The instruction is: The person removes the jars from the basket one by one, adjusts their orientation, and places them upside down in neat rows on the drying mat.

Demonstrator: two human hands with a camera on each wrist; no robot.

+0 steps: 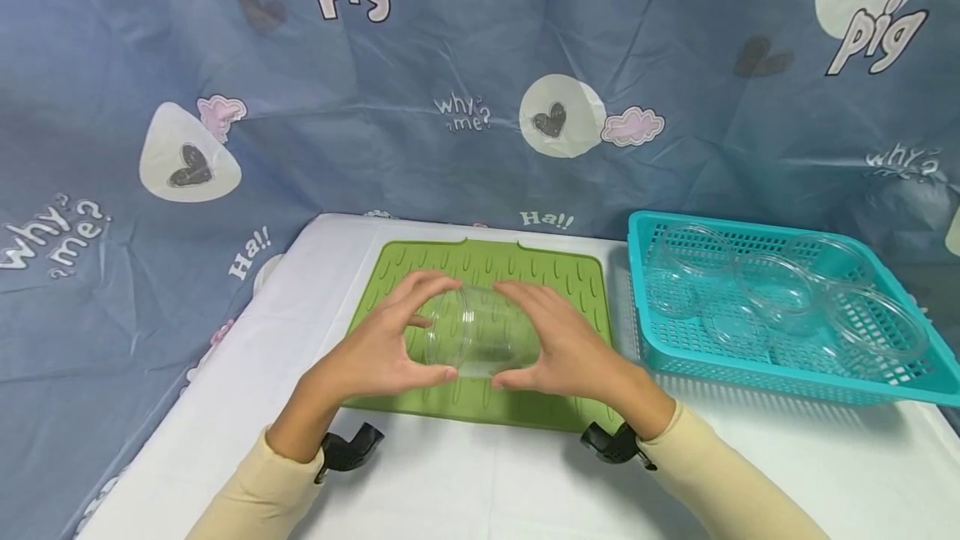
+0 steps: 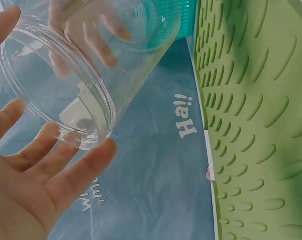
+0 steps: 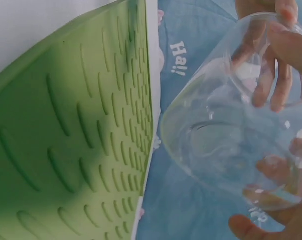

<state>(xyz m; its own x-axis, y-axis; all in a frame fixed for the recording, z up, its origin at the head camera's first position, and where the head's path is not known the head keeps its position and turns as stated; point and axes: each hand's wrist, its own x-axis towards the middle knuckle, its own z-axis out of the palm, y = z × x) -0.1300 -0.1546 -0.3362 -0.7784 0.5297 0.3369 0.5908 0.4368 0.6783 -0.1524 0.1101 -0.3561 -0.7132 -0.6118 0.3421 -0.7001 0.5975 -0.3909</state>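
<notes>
A clear jar lies sideways in the air over the green ridged mat, held between both hands. Its threaded open mouth faces left, and its round base points right. My left hand grips the jar around the mouth end, thumb below and fingers above in the head view. At the base end, my right hand holds it with fingers over the top and thumb at the lower side. In the left wrist view, right-hand fingers show through the transparent wall.
To the right stands a turquoise basket with several clear round containers in it. A white cloth covers the table, and a blue printed curtain hangs behind. Each wrist wears a black camera mount.
</notes>
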